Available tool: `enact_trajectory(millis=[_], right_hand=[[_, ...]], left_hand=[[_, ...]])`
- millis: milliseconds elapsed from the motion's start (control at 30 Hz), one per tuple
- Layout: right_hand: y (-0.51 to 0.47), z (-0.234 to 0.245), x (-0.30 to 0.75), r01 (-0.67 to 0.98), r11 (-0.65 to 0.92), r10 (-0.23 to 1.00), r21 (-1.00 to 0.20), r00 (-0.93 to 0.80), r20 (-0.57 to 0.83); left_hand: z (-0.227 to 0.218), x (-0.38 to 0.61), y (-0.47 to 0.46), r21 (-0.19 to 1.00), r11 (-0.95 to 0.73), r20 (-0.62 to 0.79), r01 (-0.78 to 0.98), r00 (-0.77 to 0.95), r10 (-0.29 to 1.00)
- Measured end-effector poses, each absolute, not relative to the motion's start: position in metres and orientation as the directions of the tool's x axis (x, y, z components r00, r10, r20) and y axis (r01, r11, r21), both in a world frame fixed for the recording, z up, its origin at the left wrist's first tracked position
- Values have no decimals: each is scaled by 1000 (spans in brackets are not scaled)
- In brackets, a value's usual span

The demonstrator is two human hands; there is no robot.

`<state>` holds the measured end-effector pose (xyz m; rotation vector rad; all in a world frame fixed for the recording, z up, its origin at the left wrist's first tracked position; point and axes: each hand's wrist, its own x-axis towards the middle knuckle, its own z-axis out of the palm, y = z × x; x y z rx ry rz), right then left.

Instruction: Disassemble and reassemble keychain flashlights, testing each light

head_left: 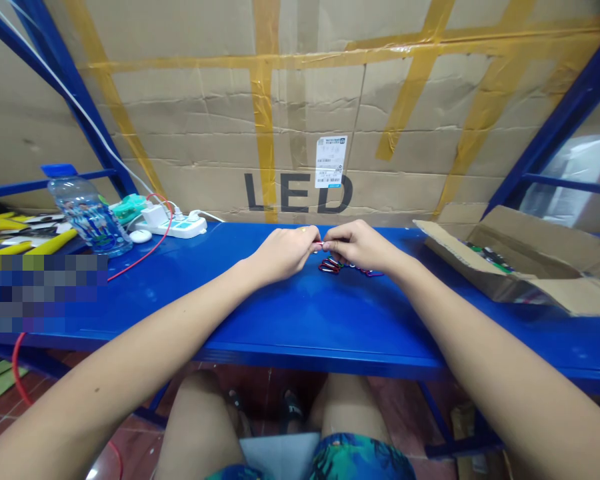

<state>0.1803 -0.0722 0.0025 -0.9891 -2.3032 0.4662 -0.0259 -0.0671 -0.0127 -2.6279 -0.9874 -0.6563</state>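
Observation:
Both my hands meet at the middle of a blue metal bench point(300, 320). My left hand point(286, 250) is closed, its fingertips pinching a small red piece that I cannot make out. My right hand point(356, 245) is also closed, pinching at the same spot from the other side. Just below the fingertips lies a small heap of coloured clips point(333, 266), red and purple, on the bench top.
An open cardboard box point(525, 267) with small parts stands at the right. At the left stand a plastic water bottle point(87, 215), a white power strip point(177, 225) with a red wire, and yellow tools. A taped cardboard wall marked LED backs the bench.

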Motion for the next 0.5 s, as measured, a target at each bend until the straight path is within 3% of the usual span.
enact_trajectory(millis=[133,233,367,500], right_hand=[[-71,0,181,496,616,769,-613,-549,328],[-70,0,181,487,645,752,-590,-542,375],[-68,0,182,522,722,692,-453,-536,484],[-67,-1,182,508,718,696,-476,-544,469]], left_hand=[[-12,-27,-67,-71,-800,534,595,701,473],[-13,-26,-66,-40,-827,568,561,693,443],[-12,-22,-67,-33,-770,549,637,656,518],[-11,-21,-72,-75,-711,482,700,649,588]])
